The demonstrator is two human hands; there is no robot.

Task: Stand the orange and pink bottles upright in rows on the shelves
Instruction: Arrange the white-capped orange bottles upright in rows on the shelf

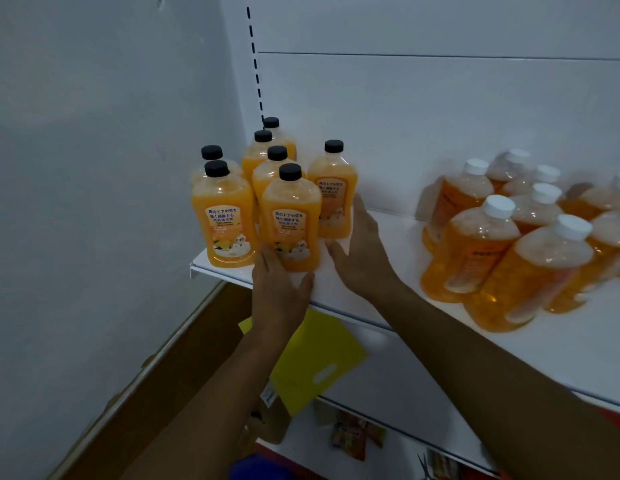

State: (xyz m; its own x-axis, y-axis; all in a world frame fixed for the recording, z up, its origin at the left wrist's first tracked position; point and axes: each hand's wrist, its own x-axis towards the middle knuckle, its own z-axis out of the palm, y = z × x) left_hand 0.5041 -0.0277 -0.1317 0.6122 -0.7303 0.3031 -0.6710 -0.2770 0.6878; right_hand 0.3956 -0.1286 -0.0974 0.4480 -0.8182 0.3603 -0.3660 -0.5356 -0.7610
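Front black-capped orange plastic bottle (290, 221) stood upright near the front edge of the white metal shelf (353, 289), at its left end. The left hand (279, 292) met the bottle's base from the front, fingers nearly straight against the lower left of the label and the thumb spread out under the base on the right; whether the hand gripped or merely pressed could not be told. The right hand (362, 252) lay flat and open just right of this bottle, fingers extended toward the back, its fingertips beside the lower edge of another black-capped orange bottle (332, 192) standing farther back; contact there could not be confirmed.

Seven black-capped bottles in all stood upright in a loose cluster at the shelf's left end, one of them, the left front bottle (227, 216), at the corner. Each was a clear, flat-shouldered plastic bottle filled with cloudy orange liquid, with a round black screw cap and an orange and white label printed in blue characters.

Well to the right, a blurred group of white-capped orange bottles (509, 247) stood crowded together, several tilted. A yellow plastic bag (319, 362) lay below the shelf.
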